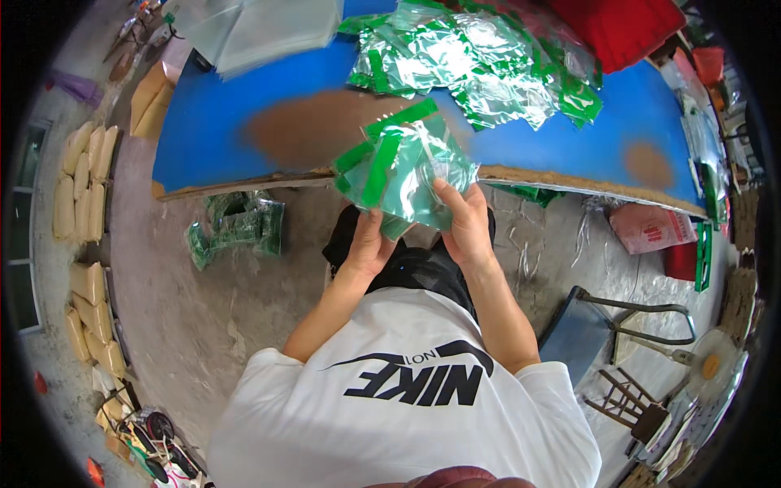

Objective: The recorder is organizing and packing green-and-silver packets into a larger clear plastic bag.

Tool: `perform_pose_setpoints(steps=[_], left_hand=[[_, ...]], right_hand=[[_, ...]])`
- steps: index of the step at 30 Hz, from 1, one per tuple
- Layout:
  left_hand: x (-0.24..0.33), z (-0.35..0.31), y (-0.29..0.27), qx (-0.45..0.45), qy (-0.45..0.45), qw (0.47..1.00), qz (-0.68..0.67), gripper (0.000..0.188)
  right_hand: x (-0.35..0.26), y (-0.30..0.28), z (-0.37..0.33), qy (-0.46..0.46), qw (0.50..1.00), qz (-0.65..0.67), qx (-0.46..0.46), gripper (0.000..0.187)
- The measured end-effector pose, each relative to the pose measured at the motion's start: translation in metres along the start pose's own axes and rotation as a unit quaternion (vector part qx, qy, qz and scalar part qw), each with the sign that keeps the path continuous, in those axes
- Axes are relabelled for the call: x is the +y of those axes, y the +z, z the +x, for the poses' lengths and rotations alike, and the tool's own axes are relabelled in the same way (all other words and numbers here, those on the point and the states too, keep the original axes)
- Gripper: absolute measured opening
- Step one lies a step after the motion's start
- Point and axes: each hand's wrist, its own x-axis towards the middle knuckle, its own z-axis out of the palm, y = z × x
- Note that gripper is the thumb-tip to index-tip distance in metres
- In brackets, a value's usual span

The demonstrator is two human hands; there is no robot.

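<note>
Between my two hands, at the near edge of the table, is a fanned stack of clear plastic bags (411,171) with green strips. My left hand (370,244) grips the stack from its lower left side, thumb in front and fingers hidden behind. On the right side my right hand (464,215) is closed on the same stack, its thumb pressed on the front bag. Beyond them a large loose heap of similar shiny green-edged bags (480,65) lies on the blue table (203,122).
Clear plastic sheets (277,32) lie at the table's far left, and a red bag (626,28) at its far right. Green wrapped bundles (236,228) sit on the floor at left. A blue chair (578,333) and a small wooden stool (630,403) stand at right.
</note>
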Motion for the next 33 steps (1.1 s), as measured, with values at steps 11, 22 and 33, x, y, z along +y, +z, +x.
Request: perform_pose_setpoints(steps=[11,22,33], left_hand=[[-0.013,0.008,0.006,0.017,0.033,0.999,-0.012,0.069],[0.006,-0.003,-0.03,0.053,-0.078,0.989,-0.113,0.059],[0.011,-0.001,-0.026,0.077,-0.042,0.985,-0.152,0.064]], right_hand=[[0.049,-0.013,0.01,-0.323,0.79,-0.502,0.143,0.033],[-0.051,-0.097,0.165,-0.268,0.515,-0.813,0.043,0.074],[-0.03,-0.038,0.108,-0.157,0.716,-0.659,-0.167,0.029]])
